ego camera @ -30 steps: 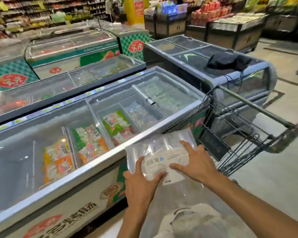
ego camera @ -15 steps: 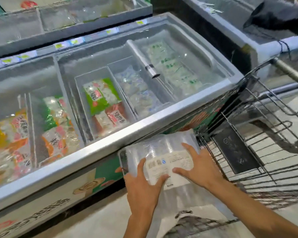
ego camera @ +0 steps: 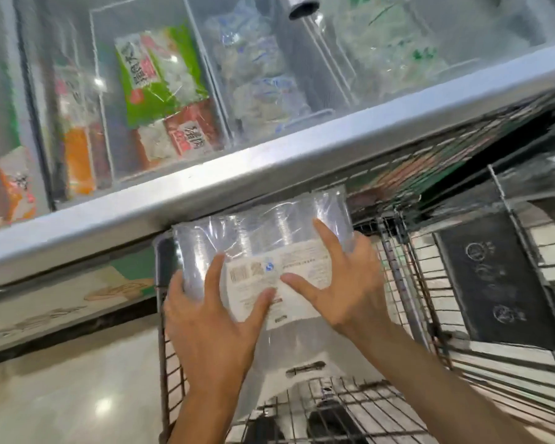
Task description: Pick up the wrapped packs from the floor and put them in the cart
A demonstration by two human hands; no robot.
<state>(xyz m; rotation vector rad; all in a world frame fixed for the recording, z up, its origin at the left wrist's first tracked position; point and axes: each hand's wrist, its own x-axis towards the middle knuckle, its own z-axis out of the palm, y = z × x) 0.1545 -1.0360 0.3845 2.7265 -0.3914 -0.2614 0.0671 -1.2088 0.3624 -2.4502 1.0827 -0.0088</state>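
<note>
Head view: wrapped pack (ego camera: 263, 232) sat at frame centre, clear plastic with white label, held over wire cart (ego camera: 398, 283); left hand (ego camera: 212, 325) gripped pack's lower left edge, thumb on label, fingers curled round side; right hand (ego camera: 343, 283) gripped right side, thumb and forefinger spread across top; freezer (ego camera: 237, 184) rim crossed frame above pack; frozen food bags (ego camera: 161, 78) under glass, upper left; floor (ego camera: 71, 395) lower left.

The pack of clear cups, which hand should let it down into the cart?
Probably the right hand. It lies spread across the wrapped pack on the side toward the cart basket's middle. The left hand grips the pack's outer edge by the cart's left wall, so it mostly steadies.
</note>
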